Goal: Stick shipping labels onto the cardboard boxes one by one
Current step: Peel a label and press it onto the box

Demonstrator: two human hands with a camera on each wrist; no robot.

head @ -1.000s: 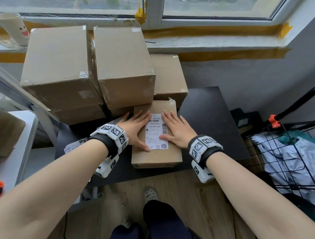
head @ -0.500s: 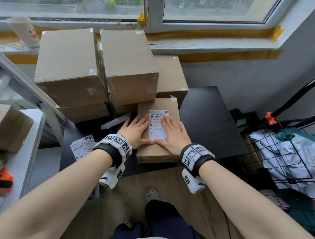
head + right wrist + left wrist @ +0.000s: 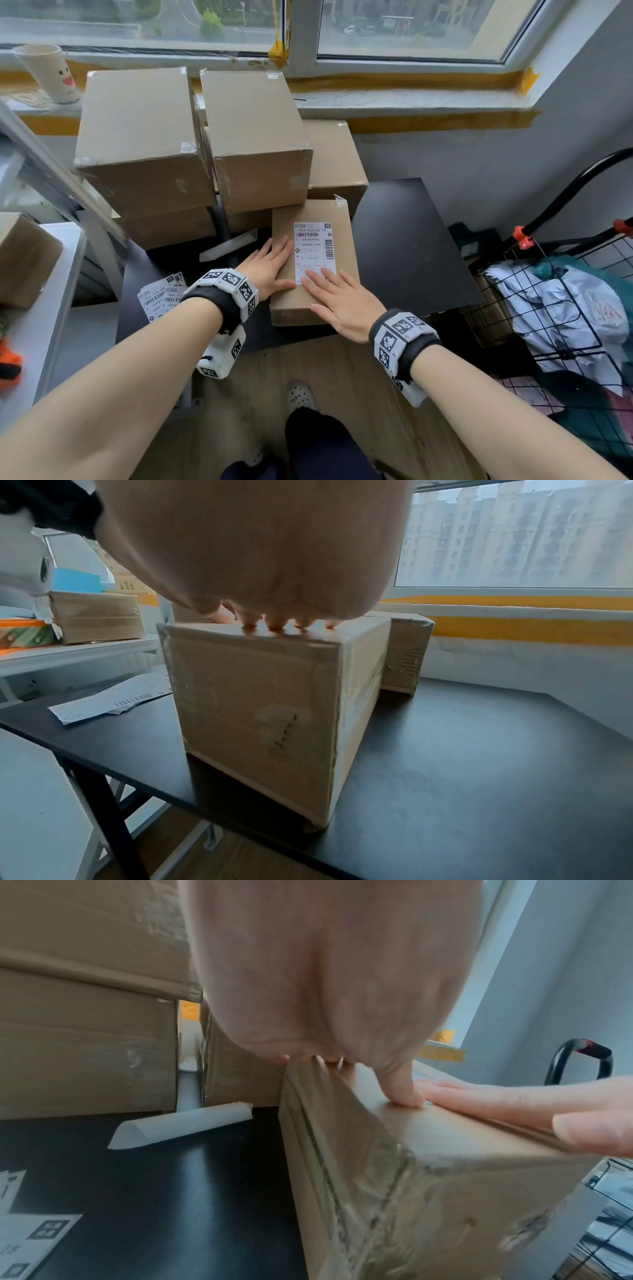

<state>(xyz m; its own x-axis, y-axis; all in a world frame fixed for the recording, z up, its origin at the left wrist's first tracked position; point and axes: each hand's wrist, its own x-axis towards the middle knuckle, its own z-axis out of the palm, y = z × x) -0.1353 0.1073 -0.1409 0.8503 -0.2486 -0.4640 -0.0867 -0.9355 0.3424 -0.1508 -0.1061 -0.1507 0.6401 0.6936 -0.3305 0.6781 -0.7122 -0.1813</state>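
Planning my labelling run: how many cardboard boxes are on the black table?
6 visible: the labelled brown cardboard box in front, two large top boxes, two beneath them, one behind. Others may be hidden.

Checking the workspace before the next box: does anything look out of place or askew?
A curled strip of white backing paper lies loose on the black table beside the labelled box. The shipping label itself sits straight.

Seven cardboard boxes (image 3: 313,260), one stuck label (image 3: 313,251), one paper cup (image 3: 51,73), two hands (image 3: 270,267).
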